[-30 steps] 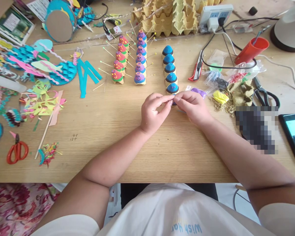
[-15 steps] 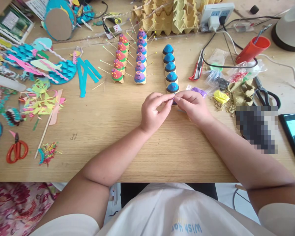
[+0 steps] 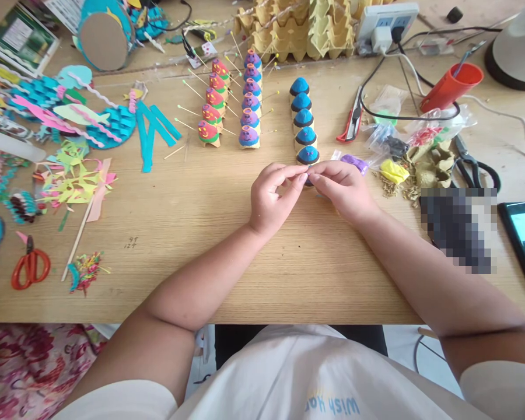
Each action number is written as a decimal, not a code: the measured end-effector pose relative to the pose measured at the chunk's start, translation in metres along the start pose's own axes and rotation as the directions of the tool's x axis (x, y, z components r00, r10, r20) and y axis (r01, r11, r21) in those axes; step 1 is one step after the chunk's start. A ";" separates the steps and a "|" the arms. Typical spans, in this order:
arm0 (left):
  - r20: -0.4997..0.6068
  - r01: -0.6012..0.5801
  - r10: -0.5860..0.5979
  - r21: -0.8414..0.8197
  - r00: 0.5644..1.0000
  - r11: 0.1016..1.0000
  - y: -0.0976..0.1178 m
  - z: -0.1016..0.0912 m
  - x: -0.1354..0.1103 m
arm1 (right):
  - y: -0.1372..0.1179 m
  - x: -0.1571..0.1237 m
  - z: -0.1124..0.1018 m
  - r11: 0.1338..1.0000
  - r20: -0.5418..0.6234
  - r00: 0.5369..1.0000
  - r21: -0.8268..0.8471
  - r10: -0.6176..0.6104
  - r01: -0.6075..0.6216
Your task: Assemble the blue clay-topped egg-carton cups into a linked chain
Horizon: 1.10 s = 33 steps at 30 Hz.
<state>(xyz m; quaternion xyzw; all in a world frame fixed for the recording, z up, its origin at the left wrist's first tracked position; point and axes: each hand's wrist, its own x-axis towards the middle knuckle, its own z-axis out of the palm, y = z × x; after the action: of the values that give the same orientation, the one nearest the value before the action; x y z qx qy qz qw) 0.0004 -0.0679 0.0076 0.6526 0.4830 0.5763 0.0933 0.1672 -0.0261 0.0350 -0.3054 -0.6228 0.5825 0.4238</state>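
Both hands meet fingertip to fingertip above the near end of a row of blue domed egg-carton cups with dark rims. My left hand is closed in a pinch, thumb against forefinger. Closed the same way, my right hand touches it from the right. Whatever lies between the fingertips is too small and covered to make out. The nearest dome is mostly hidden behind the fingers; the one beyond it bears two small purple dots. A bag of purple clay lies just behind my right hand.
Left of the blue row stand a purple row and a red row with pins sticking out. To the right are a red cutter, yellow clay, black scissors and a red cup. Orange-handled scissors lie left.
The hands stay at the same place, with only a tiny shift of the pinched fingertips. Nothing else has visibly moved on the table.
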 end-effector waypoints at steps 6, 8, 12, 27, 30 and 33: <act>-0.011 0.013 -0.013 -0.026 1.000 1.000 0.001 0.000 0.000 | 0.004 0.001 -0.001 1.000 0.002 1.000 0.018 -0.012 0.011; -0.010 0.010 -0.011 -0.018 1.000 1.000 0.000 0.000 0.000 | 0.005 0.001 -0.001 1.000 0.004 1.000 0.013 -0.013 0.013; 0.001 0.008 -0.008 -0.035 1.000 0.999 0.000 0.000 0.000 | 0.004 0.001 0.000 1.000 -0.009 1.000 -0.009 -0.001 0.001; 0.000 0.044 -0.045 -0.079 0.999 0.996 0.002 0.000 -0.001 | 0.004 0.001 0.001 1.000 -0.028 1.000 -0.008 -0.005 0.005; -0.008 0.047 -0.048 -0.086 0.999 0.995 0.003 0.000 0.000 | 0.007 0.001 0.000 1.000 -0.026 1.000 -0.021 -0.010 0.009; -0.003 0.039 -0.039 -0.079 0.999 0.996 0.002 0.000 0.000 | 0.008 0.000 -0.002 0.999 -0.016 1.000 -0.040 -0.010 0.009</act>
<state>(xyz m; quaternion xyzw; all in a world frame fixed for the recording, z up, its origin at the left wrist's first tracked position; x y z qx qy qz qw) 0.0018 -0.0694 0.0088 0.6375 0.4727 0.5946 0.1289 0.1675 -0.0238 0.0267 -0.3156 -0.6322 0.5654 0.4256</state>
